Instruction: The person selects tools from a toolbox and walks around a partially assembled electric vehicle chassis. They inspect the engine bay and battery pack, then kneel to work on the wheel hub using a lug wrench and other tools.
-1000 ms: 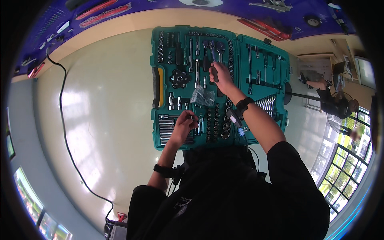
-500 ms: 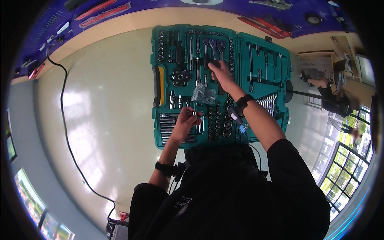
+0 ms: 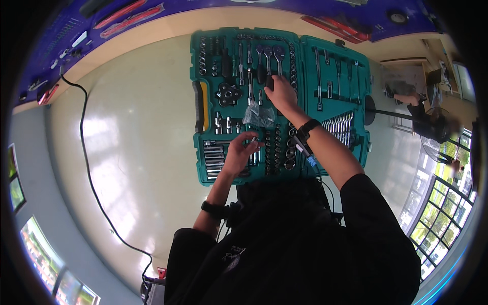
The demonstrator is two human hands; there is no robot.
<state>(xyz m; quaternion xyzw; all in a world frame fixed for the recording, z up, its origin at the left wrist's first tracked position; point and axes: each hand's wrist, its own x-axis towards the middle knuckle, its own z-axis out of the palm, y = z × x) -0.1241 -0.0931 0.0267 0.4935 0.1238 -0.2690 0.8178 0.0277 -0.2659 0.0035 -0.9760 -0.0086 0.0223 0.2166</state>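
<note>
A green tool case (image 3: 193,114) lies unfolded in front of me, filled with sockets and ratchets. My right hand (image 3: 282,96) reaches into its upper middle, fingers closed round the black handle of a ratchet (image 3: 268,55) that lies among the others in the moulded slots. Over the lower left part, my left hand (image 3: 240,153) pinches a small shiny metal piece (image 3: 254,139); its exact kind is too small to tell. Between the hands lies a crumpled clear plastic bag (image 3: 259,116). Deep sockets (image 3: 214,162) lie in a row beside my left hand.
The right half of the case holds several combination wrenches (image 3: 338,128) and long bars. A black cable (image 3: 84,137) runs down the pale surface on the left. A purple tool board (image 3: 203,15) stands at the back. To the right are a fan (image 3: 434,150) and another person (image 3: 429,122).
My right hand has shifted slightly down and its fingers have closed further round the ratchet handle. My left hand stays near the same spot, its fingers slightly changed. The view has tilted a little.
</note>
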